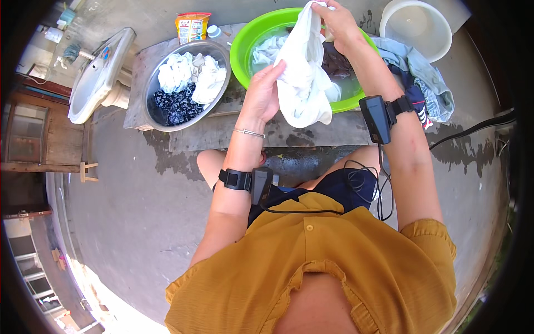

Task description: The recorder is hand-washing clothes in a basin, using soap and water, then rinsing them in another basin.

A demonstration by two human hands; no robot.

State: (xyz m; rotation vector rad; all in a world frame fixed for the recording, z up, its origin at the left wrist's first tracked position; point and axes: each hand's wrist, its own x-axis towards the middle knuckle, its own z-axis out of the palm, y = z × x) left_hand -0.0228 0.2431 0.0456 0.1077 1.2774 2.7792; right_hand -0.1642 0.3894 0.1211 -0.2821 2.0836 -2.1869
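Observation:
A white wet cloth or garment hangs stretched between my two hands, over the near rim of a bright green plastic basin. My right hand grips its upper end above the basin. Lower down, my left hand pinches its left edge between thumb and fingers. Inside the basin, cloudy water holds a pale cloth on the left and a dark brown cloth on the right. The hanging cloth hides the middle of the basin.
Left of the basin, a metal bowl holds white and dark patterned clothes. Behind stand a detergent bag and a small white-capped container. Denim clothing and a white bucket lie right. A ceramic sink stands left. Cables hang from my right wrist device.

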